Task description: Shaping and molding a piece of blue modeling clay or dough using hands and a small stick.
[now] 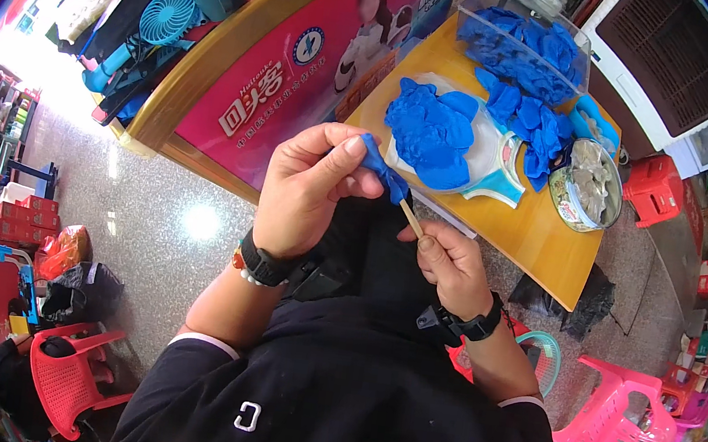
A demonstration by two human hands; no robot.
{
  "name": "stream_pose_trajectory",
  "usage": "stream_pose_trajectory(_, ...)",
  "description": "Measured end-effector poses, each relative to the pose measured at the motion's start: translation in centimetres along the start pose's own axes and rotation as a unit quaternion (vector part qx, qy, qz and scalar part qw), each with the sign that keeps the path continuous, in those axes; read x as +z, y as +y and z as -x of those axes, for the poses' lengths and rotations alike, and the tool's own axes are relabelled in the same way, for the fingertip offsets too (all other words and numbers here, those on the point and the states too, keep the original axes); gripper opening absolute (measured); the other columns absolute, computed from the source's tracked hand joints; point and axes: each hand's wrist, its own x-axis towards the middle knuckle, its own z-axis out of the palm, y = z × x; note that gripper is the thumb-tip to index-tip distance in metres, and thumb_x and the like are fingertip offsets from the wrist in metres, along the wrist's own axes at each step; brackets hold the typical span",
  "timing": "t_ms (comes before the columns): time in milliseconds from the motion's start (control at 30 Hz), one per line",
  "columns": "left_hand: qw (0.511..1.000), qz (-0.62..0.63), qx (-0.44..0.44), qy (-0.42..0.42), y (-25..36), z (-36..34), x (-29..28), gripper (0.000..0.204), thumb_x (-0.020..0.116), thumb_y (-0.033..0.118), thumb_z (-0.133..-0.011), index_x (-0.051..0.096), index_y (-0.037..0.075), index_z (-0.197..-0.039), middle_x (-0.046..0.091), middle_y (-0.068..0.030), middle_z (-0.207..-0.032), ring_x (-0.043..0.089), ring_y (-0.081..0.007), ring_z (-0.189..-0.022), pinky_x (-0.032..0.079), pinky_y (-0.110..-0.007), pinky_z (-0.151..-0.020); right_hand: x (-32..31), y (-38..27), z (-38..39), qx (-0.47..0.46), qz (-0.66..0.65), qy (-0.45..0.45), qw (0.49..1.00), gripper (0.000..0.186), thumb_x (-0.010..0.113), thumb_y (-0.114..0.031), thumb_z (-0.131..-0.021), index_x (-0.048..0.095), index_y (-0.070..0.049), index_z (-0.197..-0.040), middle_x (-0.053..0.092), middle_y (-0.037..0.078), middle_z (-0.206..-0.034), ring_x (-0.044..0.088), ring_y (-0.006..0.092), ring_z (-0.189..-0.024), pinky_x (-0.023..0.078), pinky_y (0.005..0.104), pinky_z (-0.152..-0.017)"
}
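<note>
My left hand [306, 180] pinches one end of a thin, crumpled blue piece [390, 181] between thumb and fingers. A slim wooden stick [412, 217] meets the lower end of this piece; whether its tip goes inside cannot be made out. The stick's other end is gripped by my right hand [451, 264], its fingers closed. Just beyond my hands, a heap of flat, petal-like blue pieces [431, 133] lies on a pale round plate or sheet on the wooden table [536, 248]. More loose blue pieces [534, 135] spread to the right.
A clear plastic bin [522, 43] of blue pieces stands at the table's far end. To the right is a round tin [570, 205] with whitish contents. A pink-fronted counter [283, 80] borders the left. Pink chairs [618, 430] [74, 377] stand on both sides.
</note>
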Motion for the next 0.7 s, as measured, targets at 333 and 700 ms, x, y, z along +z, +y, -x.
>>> stream_pose_trajectory(333,0.997,0.042,0.058,-0.021,-2.1,-0.1,1.8,0.011,0.056,0.012,-0.094,0.06,0.002,-0.096,0.063,-0.005,-0.079,0.061,-0.0105,-0.064,0.051,-0.023,-0.062,1.5,1.3,-0.2,0.047,-0.225,-0.047,0.972,0.023,0.046,-0.018,-0.099,0.058,-0.001,-0.108,0.038,-0.007,-0.06,0.031,0.0011,-0.049,0.023,0.0179,-0.045)
stream_pose_trajectory(700,0.996,-0.035,0.072,0.037,-1.6,0.0,1.5,0.021,0.055,0.016,-0.095,0.062,-0.001,-0.105,0.063,-0.0045,-0.077,0.059,-0.0095,-0.058,0.049,-0.022,-0.056,0.2,-0.5,-0.1,-0.043,0.122,0.056,0.99,0.02,0.05,-0.011,-0.096,0.062,-0.001,-0.108,0.055,-0.002,-0.07,0.046,0.0043,-0.058,0.037,0.0194,-0.053)
